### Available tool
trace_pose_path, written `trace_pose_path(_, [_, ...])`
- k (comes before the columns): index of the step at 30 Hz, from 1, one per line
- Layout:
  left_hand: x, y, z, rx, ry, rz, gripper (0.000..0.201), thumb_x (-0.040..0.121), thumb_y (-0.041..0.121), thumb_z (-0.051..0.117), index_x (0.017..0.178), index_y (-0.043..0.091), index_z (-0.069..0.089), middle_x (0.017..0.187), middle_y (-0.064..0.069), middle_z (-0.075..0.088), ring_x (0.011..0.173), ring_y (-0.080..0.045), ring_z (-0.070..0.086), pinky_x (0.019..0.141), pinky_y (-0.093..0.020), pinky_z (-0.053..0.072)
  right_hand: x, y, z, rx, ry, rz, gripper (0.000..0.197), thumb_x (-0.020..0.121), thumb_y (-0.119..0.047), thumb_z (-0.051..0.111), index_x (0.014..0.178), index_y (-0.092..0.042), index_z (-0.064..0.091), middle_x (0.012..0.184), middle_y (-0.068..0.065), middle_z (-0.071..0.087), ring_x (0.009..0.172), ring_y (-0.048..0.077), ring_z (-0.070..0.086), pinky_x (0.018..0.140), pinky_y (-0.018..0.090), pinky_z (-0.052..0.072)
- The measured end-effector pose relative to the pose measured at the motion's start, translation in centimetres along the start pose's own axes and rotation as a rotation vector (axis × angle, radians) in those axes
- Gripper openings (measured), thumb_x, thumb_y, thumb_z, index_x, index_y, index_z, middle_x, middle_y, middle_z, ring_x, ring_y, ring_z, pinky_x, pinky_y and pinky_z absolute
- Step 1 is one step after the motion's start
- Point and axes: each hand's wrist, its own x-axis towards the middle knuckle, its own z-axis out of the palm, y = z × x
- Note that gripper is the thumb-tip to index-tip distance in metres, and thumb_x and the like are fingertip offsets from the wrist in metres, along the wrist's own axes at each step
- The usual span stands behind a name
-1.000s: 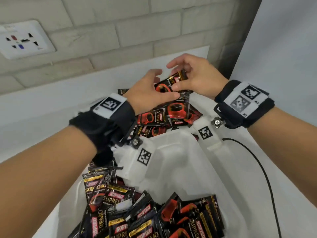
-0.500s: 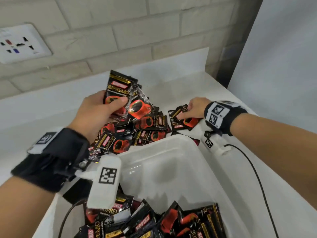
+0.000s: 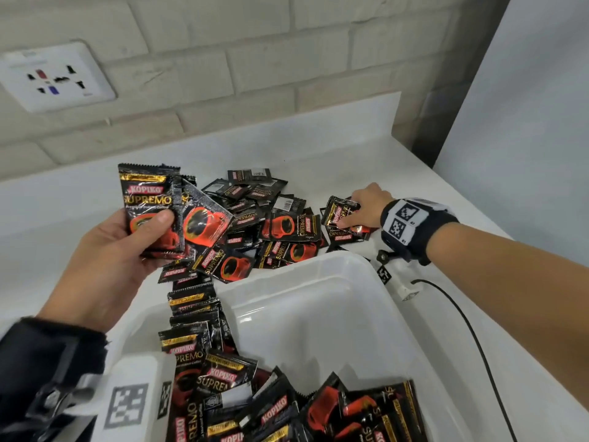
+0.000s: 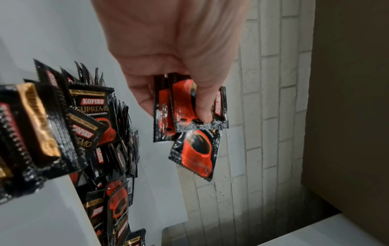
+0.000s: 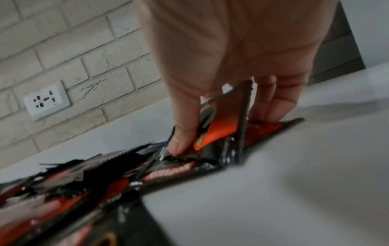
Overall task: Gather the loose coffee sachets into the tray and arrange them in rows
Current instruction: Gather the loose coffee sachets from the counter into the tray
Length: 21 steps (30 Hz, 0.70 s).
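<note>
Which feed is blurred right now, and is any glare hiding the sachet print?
Right wrist view: motion blur smears the loose pile and counter; the right hand is soft but readable. Left wrist view: near tray sachets are out of focus, the held sachets sharp. Head view: crisp, mild foil glare, print legible, edges bowed by the wide lens.

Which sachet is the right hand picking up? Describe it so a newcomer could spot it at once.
Start at the white tray and look past its far right corner to the loose pile on the counter. At the pile's right edge, the right hand pinches one sachet. Unlike its flat neighbours, it is tilted up off the counter.
</note>
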Motion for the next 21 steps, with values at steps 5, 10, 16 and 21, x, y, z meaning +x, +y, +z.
trace_pose_path(5, [-0.6,0.2,0.5,-0.007,-0.008,-0.008,0.063,0.021,0.059,0.088,0.074,0.028,0.073,0.078,0.006,0.072,0.069,-0.006,0.067,0.062,-0.021,0.056,-0.5,-0.6,-0.2,0.324,-0.033,0.014,0.067,0.070,-0.019,0.079,0.123,-0.005,0.041,0.103,0.011,0.057,0.089,0.026,0.057,0.081,0.039,0.050])
trace_pose_path(10, [-1.1,0.2,0.9,-0.029,-0.016,-0.019,0.070,0.020,0.056,0.088,0.078,0.023,0.071,0.080,0.004,0.073,0.069,-0.007,0.068,0.057,-0.019,0.054,-0.6,0.0,-0.5,0.599,0.084,0.034,0.086,0.067,-0.004,0.079,0.136,-0.017,0.028,0.114,0.012,0.051,0.085,0.027,0.061,0.062,0.033,0.054])
trace_pose_path(16, [-1.0,-0.1,1.6,-0.040,-0.013,-0.035,0.082,0.014,0.056,0.088,0.084,0.019,0.066,0.077,0.003,0.073,0.064,-0.008,0.068,0.051,-0.019,0.053,-1.0,2.2,-1.9,0.700,0.113,-0.033,0.025,0.077,-0.015,0.072,0.099,-0.008,0.063,0.100,0.012,0.068,0.074,0.019,0.063,0.067,0.026,0.052])
trace_pose_path(21, [-0.5,-0.2,2.1,-0.020,-0.019,-0.039,0.084,0.014,0.058,0.088,0.085,0.020,0.066,0.075,0.005,0.071,0.064,-0.006,0.066,0.056,-0.019,0.054,-2.1,1.1,-1.7,0.608,-0.060,-0.100,0.031,0.084,-0.032,0.064,0.106,-0.010,0.060,0.090,0.003,0.065,0.079,0.017,0.064,0.075,0.025,0.051])
